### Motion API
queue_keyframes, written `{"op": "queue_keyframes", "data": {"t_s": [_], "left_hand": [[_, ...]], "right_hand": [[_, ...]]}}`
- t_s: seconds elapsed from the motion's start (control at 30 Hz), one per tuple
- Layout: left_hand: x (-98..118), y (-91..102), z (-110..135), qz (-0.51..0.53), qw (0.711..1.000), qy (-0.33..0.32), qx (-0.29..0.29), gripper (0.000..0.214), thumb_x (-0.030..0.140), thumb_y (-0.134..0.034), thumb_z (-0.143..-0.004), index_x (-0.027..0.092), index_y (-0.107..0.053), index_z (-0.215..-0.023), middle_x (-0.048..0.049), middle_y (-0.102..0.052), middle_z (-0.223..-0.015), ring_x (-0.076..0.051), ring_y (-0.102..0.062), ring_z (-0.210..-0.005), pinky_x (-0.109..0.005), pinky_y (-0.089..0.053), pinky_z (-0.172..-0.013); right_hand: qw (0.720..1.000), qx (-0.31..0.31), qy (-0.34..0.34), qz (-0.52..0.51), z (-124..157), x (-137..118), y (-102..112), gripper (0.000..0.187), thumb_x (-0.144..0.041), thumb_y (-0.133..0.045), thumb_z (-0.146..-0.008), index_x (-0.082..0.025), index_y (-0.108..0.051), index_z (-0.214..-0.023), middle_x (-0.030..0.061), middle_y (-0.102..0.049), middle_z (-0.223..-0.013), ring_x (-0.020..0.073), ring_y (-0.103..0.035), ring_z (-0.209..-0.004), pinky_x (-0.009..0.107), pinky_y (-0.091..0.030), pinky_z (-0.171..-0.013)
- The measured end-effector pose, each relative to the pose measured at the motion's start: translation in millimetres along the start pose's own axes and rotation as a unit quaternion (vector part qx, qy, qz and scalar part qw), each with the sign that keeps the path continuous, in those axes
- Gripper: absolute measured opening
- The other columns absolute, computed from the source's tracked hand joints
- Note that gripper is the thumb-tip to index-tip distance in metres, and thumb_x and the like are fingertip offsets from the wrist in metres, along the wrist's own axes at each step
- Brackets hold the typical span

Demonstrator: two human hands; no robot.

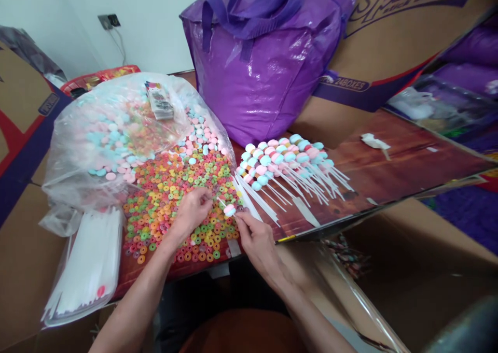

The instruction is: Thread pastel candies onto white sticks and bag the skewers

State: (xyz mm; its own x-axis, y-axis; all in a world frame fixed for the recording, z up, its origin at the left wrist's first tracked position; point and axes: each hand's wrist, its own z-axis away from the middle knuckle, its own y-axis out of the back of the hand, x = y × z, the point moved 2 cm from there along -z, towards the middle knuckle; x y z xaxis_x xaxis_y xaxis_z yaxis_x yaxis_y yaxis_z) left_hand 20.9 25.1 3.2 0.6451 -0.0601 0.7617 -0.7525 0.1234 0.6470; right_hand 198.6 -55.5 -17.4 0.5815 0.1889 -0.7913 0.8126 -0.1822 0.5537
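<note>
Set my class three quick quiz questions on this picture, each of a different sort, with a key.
1. True or false: the purple bag stands behind the candy sticks.
2. What lies beneath the left hand? (A) red basket (B) ring candies (C) box
3. Name two colours on the candy at the fingers of the right hand.

Key: 1. True. 2. B. 3. Pink and light blue.

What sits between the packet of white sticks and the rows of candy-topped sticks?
Mainly a spread of colourful ring candies, with the left hand over it, as the head view shows.
</note>
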Motion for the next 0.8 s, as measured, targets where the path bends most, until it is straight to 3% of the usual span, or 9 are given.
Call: {"op": "queue_keyframes", "data": {"t_s": [0.13,0.23,0.33,0.47,0.57,0.67,0.8], "left_hand": [[-6.3,12.0,6.5,0.230,0.973,0.026,0.020,0.014,0.031,-0.068,-0.077,0.018,-0.067,-0.080,-0.0007,-0.066,-0.073,-0.012,-0.057,-0.063,-0.023,-0.044,-0.060],[-10.4,16.3,9.9,0.260,0.965,0.033,0.030,0.018,0.033,-0.071,-0.076,0.017,-0.067,-0.082,0.0014,-0.063,-0.068,-0.010,-0.055,-0.060,-0.022,-0.043,-0.058],[-18.7,15.8,10.3,0.221,0.974,0.026,0.053,0.016,0.033,-0.067,-0.079,0.017,-0.067,-0.086,0.0016,-0.061,-0.065,-0.011,-0.055,-0.057,-0.023,-0.044,-0.057],[-26.4,15.1,10.7,0.098,0.989,-0.041,0.103,0.011,0.024,-0.062,-0.083,0.019,-0.070,-0.088,-0.0045,-0.069,-0.088,-0.016,-0.063,-0.075,-0.028,-0.049,-0.069],[-24.6,12.6,11.3,-0.016,0.992,-0.106,0.066,0.014,0.019,-0.059,-0.086,0.020,-0.073,-0.088,-0.0052,-0.068,-0.090,-0.017,-0.063,-0.081,-0.029,-0.049,-0.074],[-22.2,9.8,9.5,-0.082,0.988,-0.128,0.011,0.017,0.016,-0.058,-0.087,0.020,-0.074,-0.090,-0.0055,-0.064,-0.087,-0.017,-0.061,-0.077,-0.029,-0.048,-0.071],[-21.0,10.5,6.2,-0.051,0.991,-0.120,0.013,0.017,0.017,-0.059,-0.086,0.019,-0.075,-0.085,-0.0058,-0.065,-0.085,-0.017,-0.060,-0.076,-0.029,-0.047,-0.072]], "right_hand": [[1.000,-0.017,0.005,-0.022,0.5,-4.7,-4.9,0.027,-0.025,-0.046,-0.098,-0.018,-0.071,-0.091,0.0034,-0.073,-0.079,0.0150,-0.064,-0.065,0.023,-0.047,-0.067],[0.999,-0.022,0.007,-0.022,-1.1,-7.2,-7.2,0.028,-0.025,-0.045,-0.098,-0.018,-0.070,-0.088,0.0027,-0.071,-0.077,0.0144,-0.061,-0.063,0.023,-0.045,-0.065],[1.000,-0.025,-0.002,-0.004,-2.4,-6.1,-7.1,0.028,-0.025,-0.044,-0.098,-0.018,-0.070,-0.088,0.0026,-0.070,-0.075,0.0150,-0.061,-0.063,0.024,-0.044,-0.064],[1.000,-0.026,-0.012,0.009,-1.7,-1.5,-6.1,0.027,-0.027,-0.045,-0.098,-0.018,-0.070,-0.092,0.0031,-0.070,-0.076,0.0165,-0.063,-0.065,0.025,-0.045,-0.066],[0.999,-0.027,-0.013,0.015,-0.5,0.5,-7.5,0.027,-0.026,-0.046,-0.097,-0.018,-0.071,-0.092,0.0041,-0.072,-0.077,0.0174,-0.064,-0.066,0.026,-0.045,-0.066],[0.999,-0.031,-0.013,0.015,0.0,0.3,-9.4,0.027,-0.026,-0.046,-0.097,-0.018,-0.071,-0.091,0.0045,-0.073,-0.078,0.0175,-0.065,-0.065,0.026,-0.045,-0.066],[1.000,-0.027,-0.010,0.012,-0.1,-0.4,-8.0,0.026,-0.026,-0.047,-0.097,-0.018,-0.071,-0.091,0.0041,-0.073,-0.077,0.0173,-0.065,-0.064,0.026,-0.046,-0.065]]}}
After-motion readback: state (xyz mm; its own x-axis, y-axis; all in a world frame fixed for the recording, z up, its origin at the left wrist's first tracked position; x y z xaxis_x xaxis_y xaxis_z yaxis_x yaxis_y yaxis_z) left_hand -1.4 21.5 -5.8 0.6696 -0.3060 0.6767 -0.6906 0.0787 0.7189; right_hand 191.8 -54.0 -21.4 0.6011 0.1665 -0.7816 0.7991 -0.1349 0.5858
